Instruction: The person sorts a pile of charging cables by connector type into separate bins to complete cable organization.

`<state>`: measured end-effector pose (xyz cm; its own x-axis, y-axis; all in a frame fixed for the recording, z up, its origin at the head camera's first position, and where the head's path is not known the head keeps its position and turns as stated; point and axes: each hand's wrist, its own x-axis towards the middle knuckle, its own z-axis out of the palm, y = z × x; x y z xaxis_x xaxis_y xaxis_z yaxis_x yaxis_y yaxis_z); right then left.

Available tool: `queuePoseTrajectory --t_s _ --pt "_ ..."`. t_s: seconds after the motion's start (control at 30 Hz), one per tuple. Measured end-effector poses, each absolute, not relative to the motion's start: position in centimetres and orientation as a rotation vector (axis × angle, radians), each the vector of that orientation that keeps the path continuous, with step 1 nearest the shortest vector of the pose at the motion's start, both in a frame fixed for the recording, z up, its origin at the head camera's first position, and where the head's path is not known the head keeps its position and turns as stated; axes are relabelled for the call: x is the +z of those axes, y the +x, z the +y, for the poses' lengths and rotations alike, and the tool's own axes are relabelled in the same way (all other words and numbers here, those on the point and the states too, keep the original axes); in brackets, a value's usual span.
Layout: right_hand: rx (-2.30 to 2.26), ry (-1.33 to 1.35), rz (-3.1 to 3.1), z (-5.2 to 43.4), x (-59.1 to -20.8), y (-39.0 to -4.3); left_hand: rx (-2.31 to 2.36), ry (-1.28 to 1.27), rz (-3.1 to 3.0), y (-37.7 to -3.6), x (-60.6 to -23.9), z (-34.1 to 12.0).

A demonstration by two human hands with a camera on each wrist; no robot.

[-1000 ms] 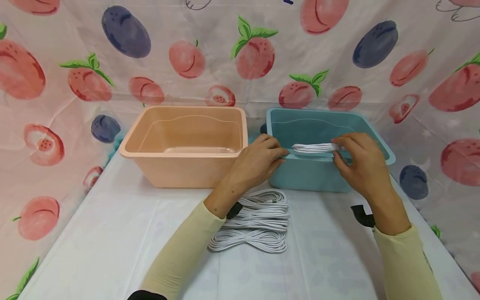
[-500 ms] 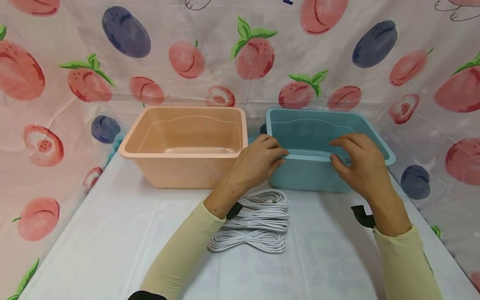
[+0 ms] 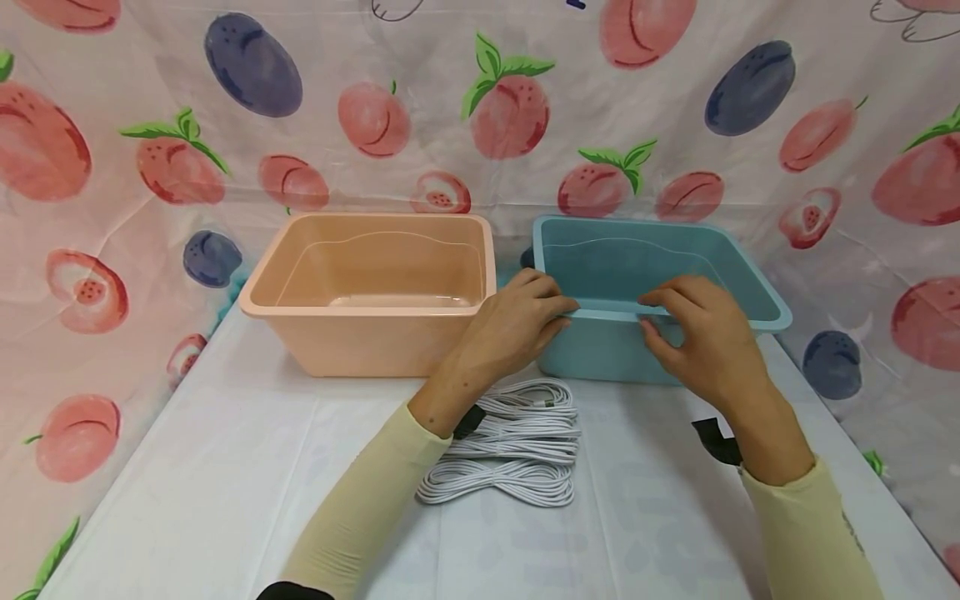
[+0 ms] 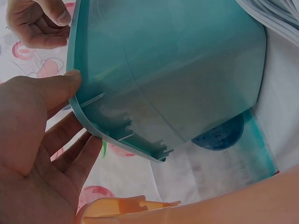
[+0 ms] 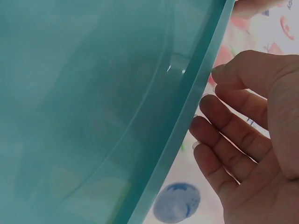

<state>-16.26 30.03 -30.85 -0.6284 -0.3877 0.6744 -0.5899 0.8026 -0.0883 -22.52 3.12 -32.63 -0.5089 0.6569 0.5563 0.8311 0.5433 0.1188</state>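
My left hand (image 3: 517, 321) holds the near left corner of a teal plastic bin (image 3: 592, 350), thumb on one side of its rim and fingers on the other in the left wrist view. Over the near rim, further right, is my right hand (image 3: 701, 337), its fingers loosely bent and nothing between them. The right wrist view shows the right thumb and fingertips beside the rim (image 5: 187, 112). White cable bundles (image 3: 517, 450) lie in a row on the table in front of the bins, partly behind my left wrist. The bottom of the teal bin is hidden from the head view.
A peach plastic bin (image 3: 360, 346) stands to the left, close to the teal one, with no contents visible. Both are on a white-covered table (image 3: 225, 483). A fruit-patterned cloth (image 3: 442, 50) hangs behind and along the sides.
The white cable bundle that my right hand pinched has been let go and dropped out of sight into the teal bin. The right hand has since shifted slightly left; the left hand keeps its place.
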Motion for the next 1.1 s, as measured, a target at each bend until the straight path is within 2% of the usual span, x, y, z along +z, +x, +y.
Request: queuePoseTrajectory --t_s 0.57,1.1 --pt "0.286 0.886 -2.347 26.0 -31.3 -14.4 -0.505 -1.203 -2.325 -22.4 -32.7 3.1" --pt "0.228 0.991 -2.349 24.2 -32.0 -13.9 -0.501 -1.205 -2.315 -22.3 -32.6 3.0"
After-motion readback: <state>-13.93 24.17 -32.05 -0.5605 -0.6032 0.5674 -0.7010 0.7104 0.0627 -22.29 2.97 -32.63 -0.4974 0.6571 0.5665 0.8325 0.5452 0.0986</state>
